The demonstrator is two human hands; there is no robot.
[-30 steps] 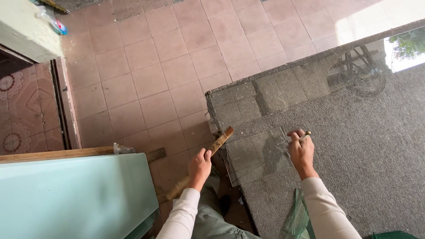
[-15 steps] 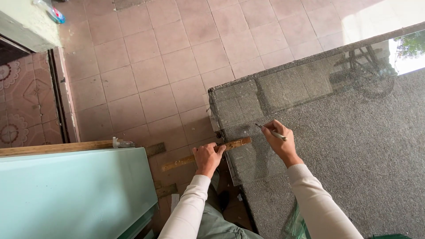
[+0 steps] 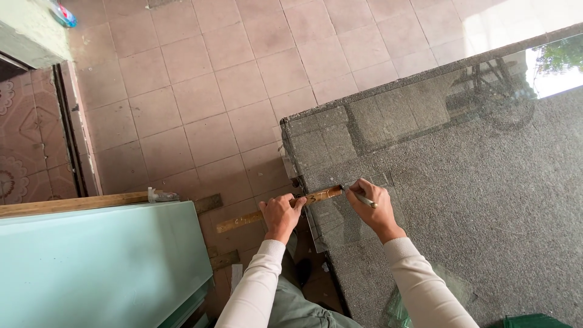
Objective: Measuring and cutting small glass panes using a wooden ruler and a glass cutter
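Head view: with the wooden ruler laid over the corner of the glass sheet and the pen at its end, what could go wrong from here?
1. The ruler sticks out well past the glass edge, pinned only by the left hand; it might pivot and skew the line.
2. The right hand rests on the glass while holding the pen near the bare edge; a slip could mean a cut.
3. Reflections on the glass may hide the mark.
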